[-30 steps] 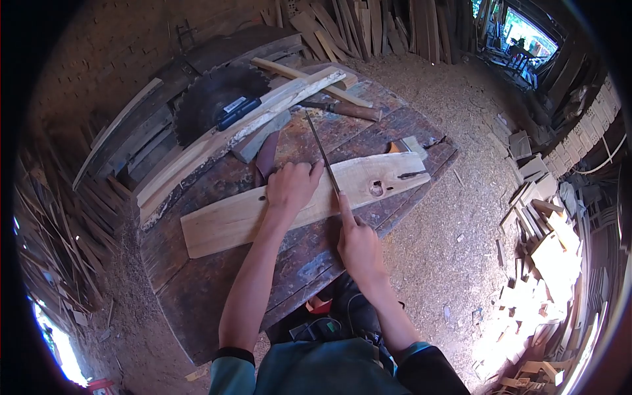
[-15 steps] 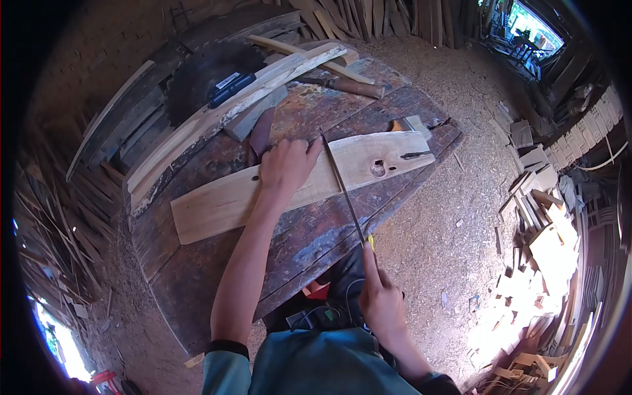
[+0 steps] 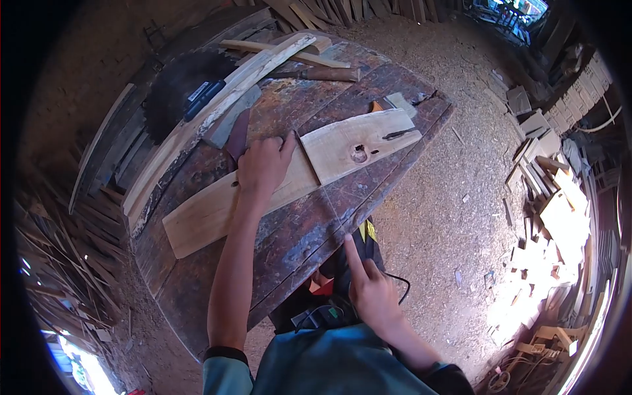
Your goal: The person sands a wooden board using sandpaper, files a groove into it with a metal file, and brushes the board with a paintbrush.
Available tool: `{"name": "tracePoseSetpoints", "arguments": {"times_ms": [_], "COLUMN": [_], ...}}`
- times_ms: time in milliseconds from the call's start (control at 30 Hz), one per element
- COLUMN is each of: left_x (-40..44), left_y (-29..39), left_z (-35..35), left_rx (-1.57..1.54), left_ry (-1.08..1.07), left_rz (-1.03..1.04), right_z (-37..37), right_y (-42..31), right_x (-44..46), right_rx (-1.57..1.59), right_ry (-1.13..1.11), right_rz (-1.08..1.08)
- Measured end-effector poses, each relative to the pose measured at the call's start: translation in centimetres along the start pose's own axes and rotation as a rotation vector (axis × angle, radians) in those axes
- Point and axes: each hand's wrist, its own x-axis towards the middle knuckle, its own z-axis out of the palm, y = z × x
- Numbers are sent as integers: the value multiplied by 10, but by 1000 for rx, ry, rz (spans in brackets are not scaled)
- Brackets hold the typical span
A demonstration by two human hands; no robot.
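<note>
We have the most open room to the right of our right hand (image 3: pixel 376 293), where the floor (image 3: pixel 421 243) is strewn with shavings. Next comes the surface (image 3: pixel 283 240); its near edge runs diagonally just past our right hand's outstretched index finger, and a bare strip borders that edge, ahead and to the left of that hand. On the far left side of our left hand (image 3: pixel 262 161), a long rough-edged timber (image 3: pixel 172 151) takes up room, with a dark toothed disc (image 3: pixel 168 95) farther out beyond it.

The board (image 3: pixel 293 179) lies directly under our left hand, reaching out to both sides of it, and ahead of our right. Our left hand rests on it, fingers bent toward its far edge; whether they hook beneath, we cannot tell. Just right of our left hand, the saw (image 3: pixel 309 160) crosses the board and runs back to our right hand, which is closed on it.

The saw's grip is hidden by that hand, and its nearer blade thins to a faint line we can barely follow. Smallest, a knot hole (image 3: pixel 359 153) shows in the board, ahead of our right hand.
</note>
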Motion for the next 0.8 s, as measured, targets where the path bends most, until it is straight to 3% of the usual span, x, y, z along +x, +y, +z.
{"name": "tracePoseSetpoints", "arguments": {"times_ms": [233,367,500,800], "left_x": [1,2,4,0], "left_y": [3,4,-6,-7], "left_z": [-2,1,8,9], "left_rx": [11,8,16,26], "left_ry": [4,20,81,193], "left_rz": [0,-35,45,144], "right_z": [16,4,14,2], "right_y": [2,1,4,6], "right_x": [43,5,25,11], "right_rx": [-2,-108,-66,72], "right_ry": [166,34,145,10], "right_rz": [-96,-107,-111,-22]}}
